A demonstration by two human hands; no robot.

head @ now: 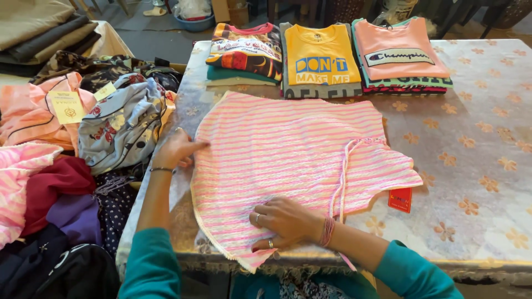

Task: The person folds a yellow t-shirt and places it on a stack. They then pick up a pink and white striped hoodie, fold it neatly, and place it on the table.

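Pink striped top (pixel 288 160) spread flat in the middle of the table (pixel 476 166), front down, strap and red tag (pixel 400 199) off to the right side. Left hand (pixel 178 150) flat on the left edge of the cloth, fingers out, pinching nothing. Right hand (pixel 284 221) pressed flat on the bottom part, near the table's front edge, not closed on anything either.

Could slip: bottom hem already hanging a bit over the front edge, so a hard tug might drag the whole top down. Could also bunch up if only one hand pushes. Strap might get caught under a fold.

Three neat stacks at the back: a dark patterned shirt pile (pixel 244 52), a yellow shirt pile (pixel 320 58), a peach shirt pile (pixel 400 52). Messy heap of clothes (pixel 119 119) just beside the left hand, close enough to crowd that side.
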